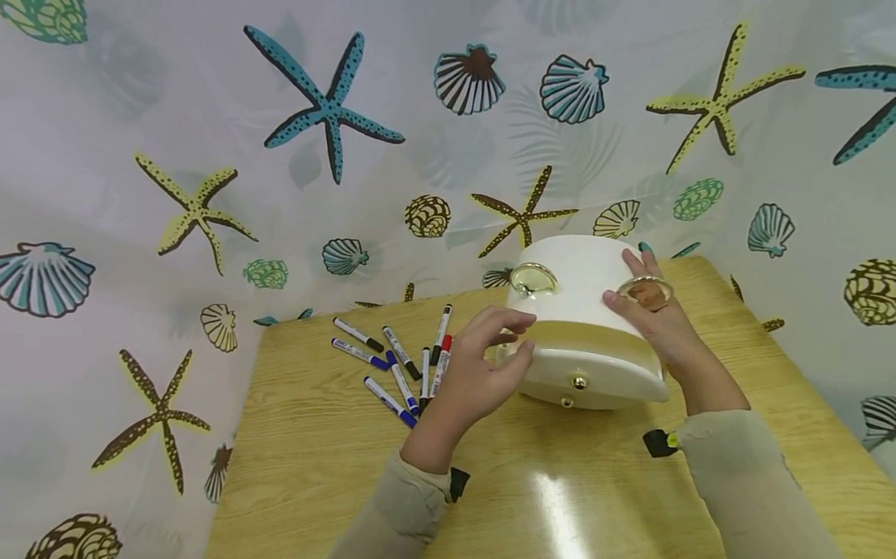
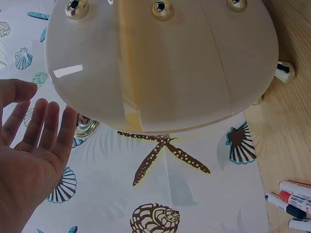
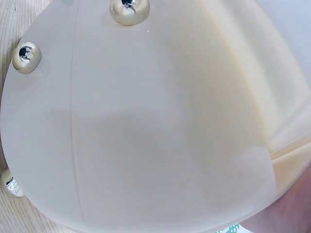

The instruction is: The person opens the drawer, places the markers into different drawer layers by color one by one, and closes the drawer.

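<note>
A glossy white storage box [image 1: 577,277] with rounded sides, gold side handles and gold knobs stands at the table's back right. A yellowish recess [image 1: 595,343] shows between its curved cover and the drawer front [image 1: 556,376]. My right hand [image 1: 660,322] rests against the box's right side at the gold handle [image 1: 646,290], thumb and fingers spread on the white cover. By the left front corner, my left hand [image 1: 485,369] has loosely bent fingers; the left wrist view shows its palm [image 2: 29,167] with nothing in it, fingertips close to the box's edge.
Several markers [image 1: 390,400] with black, blue and red caps lie scattered on the wooden table [image 1: 297,473], left of the box. A curtain [image 1: 391,202] printed with shells and starfish hangs behind the table and at both sides.
</note>
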### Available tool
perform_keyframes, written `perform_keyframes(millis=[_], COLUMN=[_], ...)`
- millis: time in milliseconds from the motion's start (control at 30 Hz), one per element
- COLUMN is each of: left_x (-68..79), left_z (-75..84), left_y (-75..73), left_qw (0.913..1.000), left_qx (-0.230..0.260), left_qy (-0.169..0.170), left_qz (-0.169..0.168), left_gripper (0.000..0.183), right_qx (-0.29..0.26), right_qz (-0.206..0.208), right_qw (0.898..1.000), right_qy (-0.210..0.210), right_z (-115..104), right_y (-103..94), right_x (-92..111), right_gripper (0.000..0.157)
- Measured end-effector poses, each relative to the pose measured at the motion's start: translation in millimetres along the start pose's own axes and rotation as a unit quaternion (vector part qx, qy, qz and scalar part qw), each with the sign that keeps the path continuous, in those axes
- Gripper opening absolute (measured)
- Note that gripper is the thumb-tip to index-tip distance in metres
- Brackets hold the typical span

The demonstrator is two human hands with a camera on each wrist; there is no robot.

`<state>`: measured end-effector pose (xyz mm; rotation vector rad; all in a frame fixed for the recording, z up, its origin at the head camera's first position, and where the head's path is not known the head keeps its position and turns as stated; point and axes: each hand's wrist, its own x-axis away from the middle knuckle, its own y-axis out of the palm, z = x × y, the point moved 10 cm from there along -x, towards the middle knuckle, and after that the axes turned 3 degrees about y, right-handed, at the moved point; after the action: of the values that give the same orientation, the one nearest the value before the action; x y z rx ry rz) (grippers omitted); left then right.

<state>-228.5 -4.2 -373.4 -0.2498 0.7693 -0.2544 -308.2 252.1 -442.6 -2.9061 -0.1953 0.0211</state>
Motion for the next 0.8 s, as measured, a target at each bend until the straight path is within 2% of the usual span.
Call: perform_keyframes(millis=[67,133,267,400,633,733,800], left_x=[0.7,2.1,7.2,13.0,23.6,28.1,30.9], left_z=[-1.1,-2.9,-9.0,-16.4,-33.4,-38.6,-40.7], left_y=[-0.6,-1.8,-6.5,-13.1,-22.8,-25.1,-25.9], left_qw=[1.0000,1.0000,0.9998,0.9995,0.9979,0.9971,0.9967], left_qx=[-0.002,-0.002,-0.004,-0.014,-0.034,-0.032,-0.028], left_qy=[0.000,-0.002,-0.009,-0.016,-0.046,-0.059,-0.066], left_qz=[0.001,0.004,0.015,0.023,0.032,0.036,0.039], left_gripper=[0.023,0.023,0.022,0.022,0.023,0.023,0.022], right_qx=[0.001,0.001,-0.008,-0.009,0.003,0.002,-0.004], right_qz=[0.001,0.001,0.003,0.004,-0.001,0.000,-0.001], right_qw=[1.000,1.000,1.000,1.000,1.000,1.000,1.000], right_qy=[0.001,0.001,0.002,0.002,0.005,0.008,0.007], right_z=[0,0,-1,-3,-4,-3,-2], right_y=[-0.3,-0.5,-1.5,-1.8,1.0,1.1,1.0], right_x=[0,0,1,1,2,1,1], right_gripper=[0.038,0.040,0.028,0.023,0.056,0.051,0.035])
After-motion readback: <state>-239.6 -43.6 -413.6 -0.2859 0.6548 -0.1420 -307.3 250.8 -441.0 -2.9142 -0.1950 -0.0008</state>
